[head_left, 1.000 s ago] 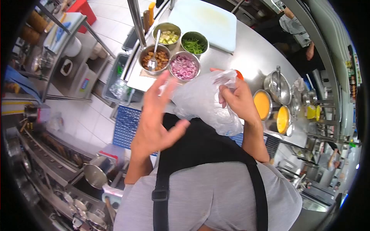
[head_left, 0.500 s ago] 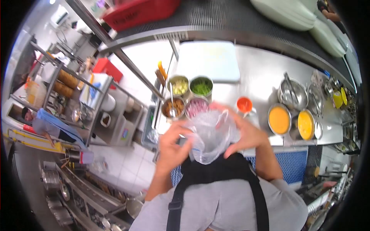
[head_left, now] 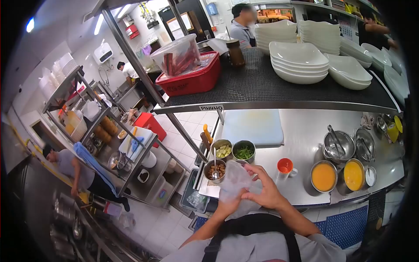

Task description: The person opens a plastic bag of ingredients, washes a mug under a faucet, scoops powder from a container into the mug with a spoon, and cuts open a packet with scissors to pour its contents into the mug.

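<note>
A clear, crumpled plastic bag hangs in front of my chest, over the counter's front edge. My left hand is mostly covered by the bag, so its fingers are blurred behind the plastic. From the right, my right hand grips the bag, its thumb against the plastic and its fingers curved over the side. Just beyond is a metal container of brown diced pieces with a spoon in it. Behind that stand containers of pale diced vegetable and chopped greens. The bag hides the container of chopped onion.
To the right are an orange cup, a pot of orange liquid, a pot of yellow liquid and metal bowls. A white cutting board lies under a shelf holding stacked white dishes. A co-worker stands left.
The camera view has tilted up, bringing the shelf and more of the room into sight. The bag, held open between both hands before, now covers most of my left hand.
</note>
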Motion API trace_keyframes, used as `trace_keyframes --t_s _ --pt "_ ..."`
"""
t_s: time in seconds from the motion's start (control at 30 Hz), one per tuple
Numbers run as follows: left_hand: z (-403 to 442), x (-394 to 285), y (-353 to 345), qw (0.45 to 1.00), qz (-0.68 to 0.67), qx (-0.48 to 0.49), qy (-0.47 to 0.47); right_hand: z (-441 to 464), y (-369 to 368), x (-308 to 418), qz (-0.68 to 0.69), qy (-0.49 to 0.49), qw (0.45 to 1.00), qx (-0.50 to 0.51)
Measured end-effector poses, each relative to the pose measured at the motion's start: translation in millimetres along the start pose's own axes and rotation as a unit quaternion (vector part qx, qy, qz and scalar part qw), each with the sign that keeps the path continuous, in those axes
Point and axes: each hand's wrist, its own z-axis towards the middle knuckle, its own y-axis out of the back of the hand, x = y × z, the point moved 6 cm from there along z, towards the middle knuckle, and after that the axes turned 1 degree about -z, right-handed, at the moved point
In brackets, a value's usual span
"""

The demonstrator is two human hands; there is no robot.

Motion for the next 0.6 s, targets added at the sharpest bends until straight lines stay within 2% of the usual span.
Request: trace_keyframes --t_s 0.03,0.1,0.13,0.17,0.23,0.27,0.3,0.33,0.37,0.4,0.43,0.47,0.5,0.57,0.6 --pt "4 0 4 0.993 -0.095 -0.042 0.057 2 1 13 0.004 0.008 1.0 -0.012" --pt "6 -4 2 0.936 -0.28 -0.123 0.172 -3 -25 -14 0.037 -0.014 0.998 0.052" --pt "11 2 1 0.946 -0.283 -0.122 0.098 -10 -43 -32 0.076 -0.03 0.994 0.07" --pt "12 1 1 0.915 -0.36 -0.136 0.119 -13 -53 -41 0.113 -0.044 0.989 0.088" --pt "20 -4 9 0.834 -0.507 -0.158 0.151 -11 -55 -52 0.058 -0.079 0.981 0.165" --pt "20 -7 14 0.812 -0.561 -0.099 0.126 -14 -55 -56 0.05 -0.114 0.969 0.212" --pt "15 2 20 0.843 -0.512 -0.072 0.15 -19 -58 -59 0.042 -0.151 0.953 0.259" --pt "11 13 26 0.87 -0.459 -0.046 0.173 -14 -48 -37 0.005 -0.091 0.968 0.234" --pt "9 19 28 0.894 -0.403 -0.019 0.196 -10 -37 -27 0.015 -0.083 0.98 0.18" --pt "15 3 36 0.977 -0.208 -0.001 0.042 -7 -26 -19 0.025 -0.074 0.989 0.126" --pt "15 -5 29 0.991 -0.124 0.051 0.015 -6 -16 -17 0.035 -0.066 0.995 0.072" --pt "15 -12 22 0.994 -0.043 0.097 -0.021 -6 -19 -26 0.035 -0.04 0.997 0.059" --pt "10 -9 12 0.993 -0.022 0.113 -0.02 -6 -21 -35 0.035 -0.013 0.998 0.046" --pt "-2 4 -19 0.989 0.023 0.147 -0.019 -6 -35 -41 0.133 -0.059 0.986 0.086" --pt "3 4 -26 0.997 -0.002 0.063 -0.053 -15 -27 -59 0.099 -0.078 0.992 0.015"
